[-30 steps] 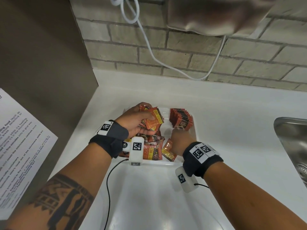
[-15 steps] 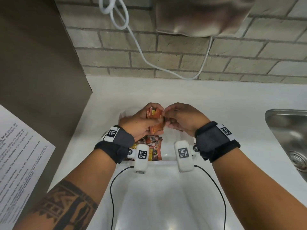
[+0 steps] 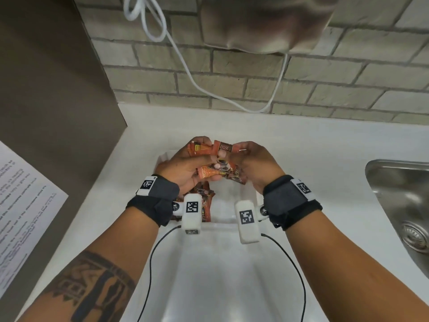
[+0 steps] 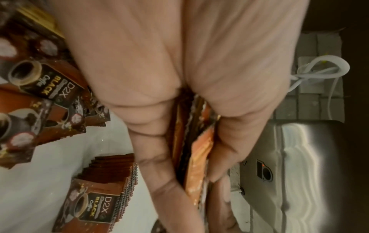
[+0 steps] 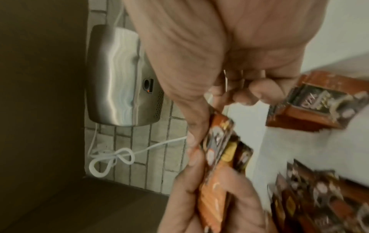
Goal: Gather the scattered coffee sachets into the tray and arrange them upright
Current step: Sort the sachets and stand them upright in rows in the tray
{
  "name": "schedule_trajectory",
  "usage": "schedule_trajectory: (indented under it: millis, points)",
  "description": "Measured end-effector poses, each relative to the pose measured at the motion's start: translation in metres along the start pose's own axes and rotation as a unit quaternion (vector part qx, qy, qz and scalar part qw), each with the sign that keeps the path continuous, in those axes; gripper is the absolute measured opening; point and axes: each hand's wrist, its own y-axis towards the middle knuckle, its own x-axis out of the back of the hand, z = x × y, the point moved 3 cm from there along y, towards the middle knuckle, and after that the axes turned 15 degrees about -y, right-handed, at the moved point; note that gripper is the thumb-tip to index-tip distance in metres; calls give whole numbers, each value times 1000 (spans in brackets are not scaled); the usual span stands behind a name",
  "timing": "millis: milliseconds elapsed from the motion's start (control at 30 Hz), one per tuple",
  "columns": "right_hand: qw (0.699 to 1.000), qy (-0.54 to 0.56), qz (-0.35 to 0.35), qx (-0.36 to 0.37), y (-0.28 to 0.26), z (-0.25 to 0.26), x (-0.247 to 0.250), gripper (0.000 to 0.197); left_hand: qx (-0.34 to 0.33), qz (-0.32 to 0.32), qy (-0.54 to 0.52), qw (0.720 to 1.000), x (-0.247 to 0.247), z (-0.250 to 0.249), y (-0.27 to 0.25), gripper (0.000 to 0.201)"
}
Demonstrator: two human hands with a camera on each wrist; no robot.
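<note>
Above the white tray (image 3: pixel 249 194), my left hand (image 3: pixel 185 163) grips a bunch of orange-brown coffee sachets (image 3: pixel 210 171), seen edge-on between its fingers in the left wrist view as a stack of sachets (image 4: pixel 196 157). My right hand (image 3: pixel 250 163) pinches the sachets from the right, and in the right wrist view its thumb and fingers hold the bunch (image 5: pixel 217 151). A row of upright sachets (image 4: pixel 107 181) stands in the tray, hidden by my hands in the head view. Loose flat sachets (image 3: pixel 204 201) lie in the tray's near left part.
A steel sink (image 3: pixel 404 205) is set into the white counter on the right. A metal hand dryer (image 3: pixel 264 22) hangs on the brick wall above, with a white cable (image 3: pixel 185 61) looping down. A brown panel with a printed sheet (image 3: pixel 21 210) stands on the left.
My right hand rose from the loose sachets in the tray and joined the left hand on the held bunch. Both hands lifted slightly with the bunch.
</note>
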Motion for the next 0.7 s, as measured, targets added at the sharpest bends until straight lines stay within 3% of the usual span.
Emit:
schedule_trajectory:
  millis: [67, 133, 300, 400, 533, 633, 700]
  points:
    - [996, 59, 62, -13, 0, -4, -5, 39, -5, 8, -2, 1000, -4, 3, -3, 29]
    - [989, 119, 80, -34, 2, -6, -5, 41, 4, 3, -21, 1000, 1, 6, -4, 24]
    - [983, 167, 64, -50, 3, -2, -5, 5, 15, -37, -83, 996, 22, 0, -3, 25]
    - [990, 121, 50, -42, 4, 2, -11, 6, -28, -56, -58, 996, 26, -9, 0, 28]
    - [998, -12, 61, -14, 8, 4, -30, 37, -43, -70, 6, 997, 26, -11, 1, 25]
    - [998, -9, 62, -14, 9, 2, -31, 28, -30, -80, -4, 996, 28, -11, 0, 8]
    - [999, 11, 46, -8, 11, 4, -26, 23, -19, -84, -20, 996, 34, -15, 4, 8]
